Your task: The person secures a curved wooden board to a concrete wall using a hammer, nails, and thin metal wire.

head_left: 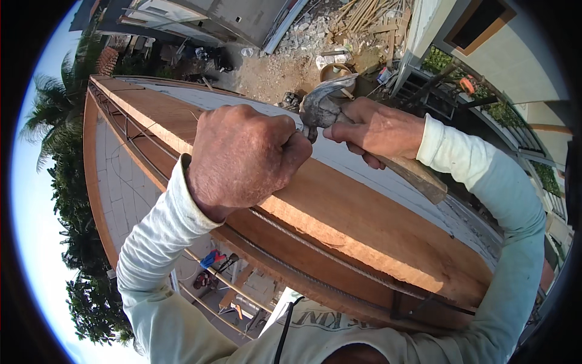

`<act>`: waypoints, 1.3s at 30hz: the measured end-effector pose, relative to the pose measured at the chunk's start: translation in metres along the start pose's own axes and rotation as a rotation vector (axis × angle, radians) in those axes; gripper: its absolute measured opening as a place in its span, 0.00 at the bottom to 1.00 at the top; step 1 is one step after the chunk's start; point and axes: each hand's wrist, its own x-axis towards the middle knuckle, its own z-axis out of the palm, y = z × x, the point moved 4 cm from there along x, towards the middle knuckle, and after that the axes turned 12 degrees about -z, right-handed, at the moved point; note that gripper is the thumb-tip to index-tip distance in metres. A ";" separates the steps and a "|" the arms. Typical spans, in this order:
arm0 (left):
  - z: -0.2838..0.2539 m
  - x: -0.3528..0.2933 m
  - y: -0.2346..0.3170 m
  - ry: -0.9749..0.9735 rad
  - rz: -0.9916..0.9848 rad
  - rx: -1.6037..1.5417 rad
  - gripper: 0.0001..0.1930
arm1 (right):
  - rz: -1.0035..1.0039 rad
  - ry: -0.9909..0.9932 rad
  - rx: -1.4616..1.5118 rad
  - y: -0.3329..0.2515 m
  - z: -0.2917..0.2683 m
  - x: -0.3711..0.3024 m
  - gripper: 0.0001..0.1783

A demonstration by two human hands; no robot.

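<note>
My right hand (385, 128) is wrapped round a claw hammer (320, 111) close to its head; the wooden handle slants down to the right below my fingers. The curved claw points up and away, while the striking end comes right beside my left thumb. My left hand (242, 156) is a fist over the top edge of a long brown wooden board (364, 212). What its fingers hold, if anything, is hidden from this view. Under the left wrist, a twisted steel bar (327, 247) runs along the gap between this board and a second board (291, 271).
A pale block wall (124, 182) stands left beyond the boards. Far below lie rubble, a pile of wooden poles (370, 15) and a round bucket (334, 73). Bamboo poles (236, 287) and tools sit lower down on my near side. A neighbouring building (521, 67) rises at right.
</note>
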 end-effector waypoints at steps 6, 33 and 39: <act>0.000 -0.003 -0.003 0.156 0.055 0.064 0.11 | 0.081 -0.313 -0.477 -0.018 0.010 -0.001 0.16; -0.012 -0.141 -0.043 -0.268 -0.223 -1.933 0.26 | -0.089 1.012 -0.296 -0.134 0.075 -0.236 0.18; 0.012 -0.211 -0.034 -0.178 -0.312 -1.910 0.12 | -0.092 1.061 -0.309 -0.173 0.144 -0.254 0.17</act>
